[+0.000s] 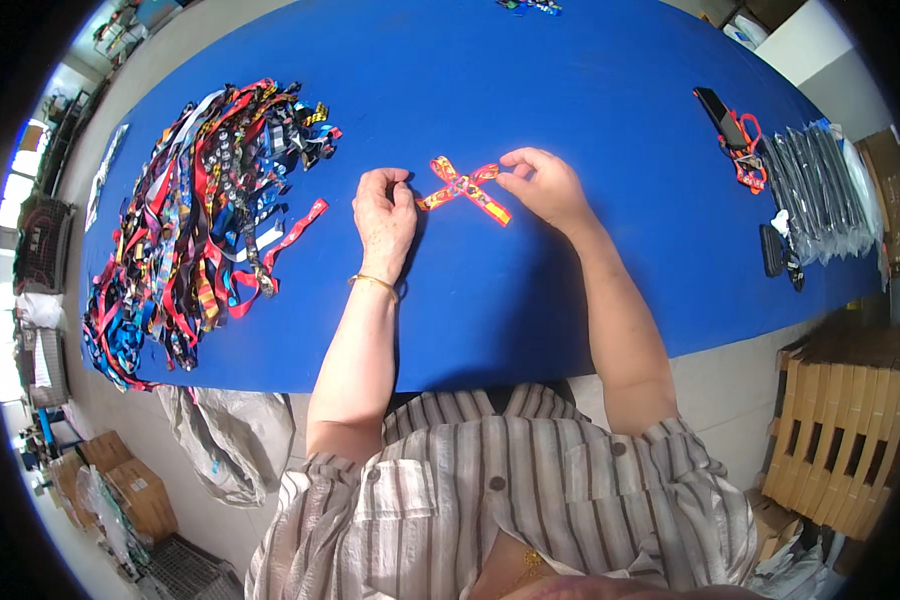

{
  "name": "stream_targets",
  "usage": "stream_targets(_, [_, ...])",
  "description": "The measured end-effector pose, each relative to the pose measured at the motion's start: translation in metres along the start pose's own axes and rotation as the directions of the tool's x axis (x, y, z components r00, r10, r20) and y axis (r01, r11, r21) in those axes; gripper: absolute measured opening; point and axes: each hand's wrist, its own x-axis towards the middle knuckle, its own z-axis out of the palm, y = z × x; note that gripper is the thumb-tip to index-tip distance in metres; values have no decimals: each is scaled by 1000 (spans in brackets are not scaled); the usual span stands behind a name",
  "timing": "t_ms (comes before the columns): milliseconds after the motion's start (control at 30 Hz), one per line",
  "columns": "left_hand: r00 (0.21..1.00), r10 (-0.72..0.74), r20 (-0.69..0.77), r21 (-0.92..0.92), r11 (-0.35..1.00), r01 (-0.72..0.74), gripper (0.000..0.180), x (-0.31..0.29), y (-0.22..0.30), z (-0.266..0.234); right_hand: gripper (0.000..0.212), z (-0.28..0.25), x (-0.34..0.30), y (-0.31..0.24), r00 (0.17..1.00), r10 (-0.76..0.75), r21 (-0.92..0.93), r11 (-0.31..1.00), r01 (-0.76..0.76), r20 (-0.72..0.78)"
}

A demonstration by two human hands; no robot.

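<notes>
A red-and-yellow patterned ribbon strap (462,187) lies crossed over itself in an X on the blue table, between my two hands. My right hand (550,188) pinches its upper right end between thumb and forefinger. My left hand (383,218) is closed, fingers curled and thumb against them, right beside the strap's lower left end. Whether anything sits between those left fingers is hidden. To the left spreads a big tangled heap of printed ribbon lanyards (210,200) in red, black, white and blue.
On the right lie a stack of clear-wrapped dark packs (820,190), a black phone-like object (718,115) with a red lanyard, and a small black item (771,250). A few small bits (530,6) sit at the far edge. Cardboard (835,435) is stacked beyond the near right edge.
</notes>
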Motion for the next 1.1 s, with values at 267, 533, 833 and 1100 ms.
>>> stream_targets(267, [999,32,-38,36,999,-31,12,-2,-10,2,20,27,16,12,999,40,239,970,-36,-12])
stream_targets(533, [991,106,-78,136,986,-95,9,-3,2,4,17,-8,16,45,962,147,250,964,-88,-229])
stream_targets(833, [997,52,-58,94,994,-47,9,1,1,-1,30,-35,20,64,862,240,75,970,-231,-446])
stream_targets(1100, [990,-37,-137,14,999,40,11,5,-2,-10,28,-33,17,48,769,110,135,990,-31,-630])
